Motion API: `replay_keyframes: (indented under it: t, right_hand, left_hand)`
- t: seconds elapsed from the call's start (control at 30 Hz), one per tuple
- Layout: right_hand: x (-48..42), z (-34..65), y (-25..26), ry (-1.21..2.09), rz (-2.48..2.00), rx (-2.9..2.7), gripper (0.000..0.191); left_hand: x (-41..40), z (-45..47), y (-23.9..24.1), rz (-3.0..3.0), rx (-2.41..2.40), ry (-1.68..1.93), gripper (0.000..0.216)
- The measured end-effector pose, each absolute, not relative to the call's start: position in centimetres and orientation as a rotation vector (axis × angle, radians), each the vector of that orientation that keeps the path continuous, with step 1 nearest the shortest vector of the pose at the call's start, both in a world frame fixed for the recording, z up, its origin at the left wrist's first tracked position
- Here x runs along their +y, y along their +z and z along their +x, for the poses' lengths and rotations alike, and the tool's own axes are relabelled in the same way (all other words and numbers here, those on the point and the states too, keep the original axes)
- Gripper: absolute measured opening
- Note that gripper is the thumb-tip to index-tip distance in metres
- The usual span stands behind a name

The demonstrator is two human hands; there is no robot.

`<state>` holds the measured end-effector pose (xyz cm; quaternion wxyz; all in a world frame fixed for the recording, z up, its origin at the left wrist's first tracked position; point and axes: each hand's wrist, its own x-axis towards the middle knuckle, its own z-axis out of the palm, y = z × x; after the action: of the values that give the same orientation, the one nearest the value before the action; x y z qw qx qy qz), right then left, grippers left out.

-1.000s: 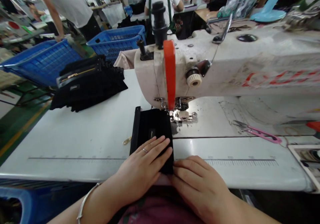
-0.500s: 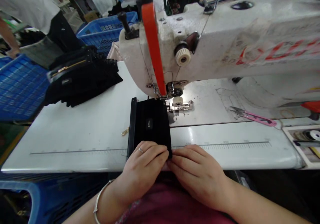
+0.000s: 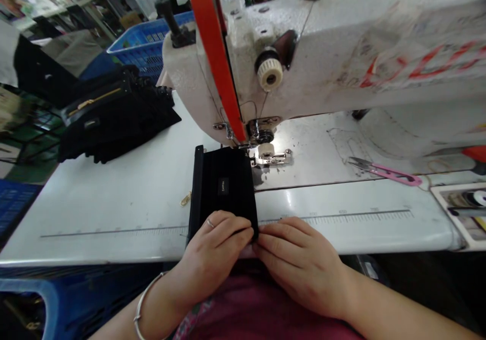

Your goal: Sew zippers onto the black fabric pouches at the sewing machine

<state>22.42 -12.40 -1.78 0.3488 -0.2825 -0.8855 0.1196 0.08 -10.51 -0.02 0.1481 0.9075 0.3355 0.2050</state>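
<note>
A black fabric pouch [image 3: 231, 180] with a small label and a gold zipper pull [image 3: 186, 198] lies on the white sewing table. Its far right corner sits at the presser foot [image 3: 268, 156] of the sewing machine [image 3: 304, 66]. My left hand [image 3: 220, 246] is closed on the pouch's near edge, fingertips at its near right corner. My right hand [image 3: 296, 259] pinches that same corner from the right, and the fingertips of both hands meet there. The fingers hide the corner itself.
Pink-handled thread snips [image 3: 385, 171] lie on the machine bed at right. A pile of black pouches [image 3: 117, 119] rests at the table's far left. Blue baskets stand behind the table [image 3: 148, 46] and below its front edge [image 3: 49, 299]. A bobbin tray [image 3: 461, 213] is at the right.
The camera view has shifted slightly. Both hands keep their grip on the pouch, which stays under the machine's foot. The person at the far left has moved mostly out of view.
</note>
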Motion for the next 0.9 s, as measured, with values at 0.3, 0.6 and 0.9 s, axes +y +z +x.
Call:
replay_keyframes:
  t: [0.3, 0.6, 0.9]
  right_hand:
    - [-12.81, 23.00, -1.26, 0.388, -0.853, -2.229, 0.019]
    - [-12.61, 22.56, -1.21, 0.325, -0.893, -2.262, 0.017]
    - [-12.76, 22.67, -1.13, 0.402, -0.931, -2.250, 0.019]
  left_hand:
    - [-10.03, 0.67, 0.83, 2.401, 1.033, 0.710, 0.023]
    - [-10.21, 0.17, 0.61, 2.424, 0.933, 0.750, 0.022]
    - [-10.71, 0.17, 0.48, 2.515, 0.922, 0.683, 0.020]
